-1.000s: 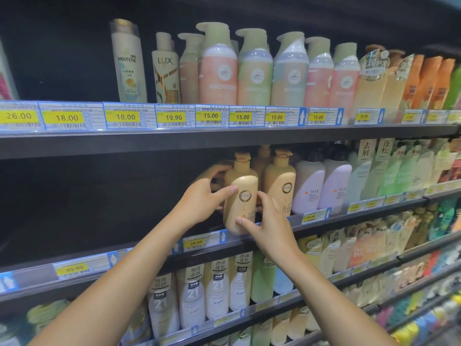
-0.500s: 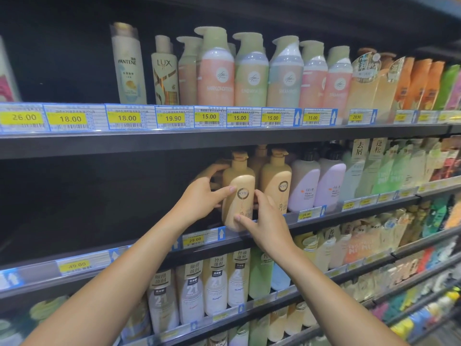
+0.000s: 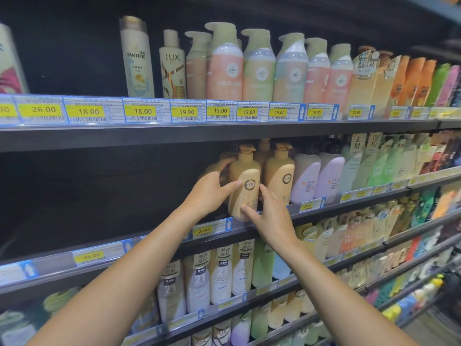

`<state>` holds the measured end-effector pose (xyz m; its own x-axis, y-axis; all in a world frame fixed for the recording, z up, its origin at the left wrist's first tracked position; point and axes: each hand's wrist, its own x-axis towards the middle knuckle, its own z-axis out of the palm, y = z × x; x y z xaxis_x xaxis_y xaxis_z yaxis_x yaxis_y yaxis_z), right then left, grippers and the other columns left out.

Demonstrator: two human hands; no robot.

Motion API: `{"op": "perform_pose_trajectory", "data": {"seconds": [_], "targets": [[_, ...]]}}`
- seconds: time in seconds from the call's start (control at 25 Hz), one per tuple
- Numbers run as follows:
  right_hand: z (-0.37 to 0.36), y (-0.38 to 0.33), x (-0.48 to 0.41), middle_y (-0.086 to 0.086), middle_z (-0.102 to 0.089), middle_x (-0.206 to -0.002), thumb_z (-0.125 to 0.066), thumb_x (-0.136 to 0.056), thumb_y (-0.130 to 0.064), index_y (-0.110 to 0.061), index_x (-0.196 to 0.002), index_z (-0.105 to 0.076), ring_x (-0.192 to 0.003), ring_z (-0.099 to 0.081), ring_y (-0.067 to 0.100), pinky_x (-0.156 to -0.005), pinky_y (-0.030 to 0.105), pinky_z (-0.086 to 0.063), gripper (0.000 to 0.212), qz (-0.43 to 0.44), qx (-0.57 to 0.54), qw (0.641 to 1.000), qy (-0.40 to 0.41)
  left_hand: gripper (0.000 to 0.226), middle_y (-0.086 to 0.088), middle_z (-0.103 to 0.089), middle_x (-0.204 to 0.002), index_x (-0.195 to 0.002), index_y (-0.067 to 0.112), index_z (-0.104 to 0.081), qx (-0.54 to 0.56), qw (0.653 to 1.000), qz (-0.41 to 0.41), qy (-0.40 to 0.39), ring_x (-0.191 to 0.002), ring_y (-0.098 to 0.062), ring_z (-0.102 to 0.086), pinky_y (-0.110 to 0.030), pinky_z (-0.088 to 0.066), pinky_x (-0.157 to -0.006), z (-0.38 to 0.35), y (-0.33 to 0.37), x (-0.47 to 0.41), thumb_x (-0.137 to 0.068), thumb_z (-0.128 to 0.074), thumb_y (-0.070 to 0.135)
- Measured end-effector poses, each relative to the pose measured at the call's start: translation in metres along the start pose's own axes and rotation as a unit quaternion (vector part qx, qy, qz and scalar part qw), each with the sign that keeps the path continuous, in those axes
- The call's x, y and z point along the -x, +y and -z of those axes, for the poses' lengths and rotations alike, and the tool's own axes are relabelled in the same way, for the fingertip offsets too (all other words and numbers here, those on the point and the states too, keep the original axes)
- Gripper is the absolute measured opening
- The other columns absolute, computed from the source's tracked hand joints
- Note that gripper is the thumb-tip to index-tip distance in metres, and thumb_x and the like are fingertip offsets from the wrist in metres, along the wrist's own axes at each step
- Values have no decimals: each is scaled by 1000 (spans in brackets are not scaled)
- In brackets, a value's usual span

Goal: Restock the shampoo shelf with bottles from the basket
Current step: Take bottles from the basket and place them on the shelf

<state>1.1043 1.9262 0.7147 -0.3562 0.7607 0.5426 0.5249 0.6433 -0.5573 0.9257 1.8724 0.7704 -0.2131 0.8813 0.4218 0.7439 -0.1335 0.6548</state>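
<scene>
A tan pump bottle (image 3: 245, 174) marked KYIC stands at the front edge of the middle shelf (image 3: 354, 207). My left hand (image 3: 212, 193) wraps its left side, thumb across the label. My right hand (image 3: 268, 214) presses its lower right side with fingers spread. A second tan KYIC bottle (image 3: 279, 172) stands just right of it, with more tan bottles behind. The basket is out of view.
Left of the held bottle the middle shelf is dark and bare. Lilac and white pump bottles (image 3: 316, 174) stand to the right. The top shelf holds Pantene (image 3: 137, 61), Lux (image 3: 172, 68) and pastel pump bottles. Lower shelves are packed with bottles. Price strips line every shelf edge.
Both hands stay on the tan bottle at about the same spot; the bottle stands a little more upright. The view has shifted slightly.
</scene>
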Motion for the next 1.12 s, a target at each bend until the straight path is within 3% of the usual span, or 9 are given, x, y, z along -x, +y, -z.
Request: {"op": "perform_pose_trajectory", "data": {"seconds": [0.16, 0.36, 0.44, 0.56, 0.64, 0.88, 1.12], "targets": [[3, 0, 8, 3, -59, -139, -71, -91, -47, -17, -147, -49, -128, -55, 20, -102, 39, -50, 67, -25, 41, 999, 9, 63, -5, -66, -134, -148, 22, -48, -79, 997, 14, -18, -118, -23, -64, -49, -55, -99, 8, -8, 9, -97, -65, 55], [6, 1, 49, -2, -53, -140, -71, -87, -56, -21, -144, -49, -131, -45, 20, -106, 42, -46, 70, 20, 125, 990, 59, 74, -7, -63, -135, -159, 31, -31, -257, 965, -43, 18, -118, -29, -62, -48, -55, -95, 27, -16, 56, -98, -57, 62], [5, -2, 68, -2, -43, -152, -69, -83, -62, -24, -148, -45, -142, -37, 21, -112, 46, -41, 79, 38, 153, 987, 41, 75, -5, -53, -149, -161, 30, -31, -318, 945, -64, 52, -134, -29, -52, -47, -48, -105, 31, -20, 85, -98, -56, 62], [1, -3, 97, 5, -32, -164, -73, -78, -64, -21, -153, -42, -151, -28, 27, -119, 48, -31, 92, 72, 175, 982, 0, 75, -5, -35, -167, -161, 26, -36, -353, 928, -80, 86, -158, -29, -24, -52, -26, -125, 34, -29, 135, -98, -60, 57], [-3, -5, 118, 7, -29, -166, -74, -77, -64, -21, -155, -41, -153, -26, 29, -121, 51, -28, 96, 95, 174, 980, -30, 75, -6, -30, -170, -161, 25, -38, -365, 924, -66, 99, -161, -31, -15, -57, -19, -127, 35, -34, 173, -97, -64, 55], [-27, -25, 197, 7, -23, -168, -73, -78, -65, -24, -157, -38, -154, -23, 30, -124, 51, -25, 96, 146, 136, 972, -121, 75, -8, -28, -171, -160, 27, -39, -441, 894, 26, 70, -160, -34, -18, -60, -21, -126, 29, -53, 309, -95, -61, 60], [-80, -83, 276, 7, -19, -170, -66, -82, -68, -25, -159, -34, -156, -20, 28, -126, 47, -19, 93, 220, 119, 941, -227, 80, -6, -23, -173, -162, 31, -32, -474, 864, 170, 29, -161, -31, -15, -58, -18, -127, 46, -78, 448, -95, -56, 66]]}}
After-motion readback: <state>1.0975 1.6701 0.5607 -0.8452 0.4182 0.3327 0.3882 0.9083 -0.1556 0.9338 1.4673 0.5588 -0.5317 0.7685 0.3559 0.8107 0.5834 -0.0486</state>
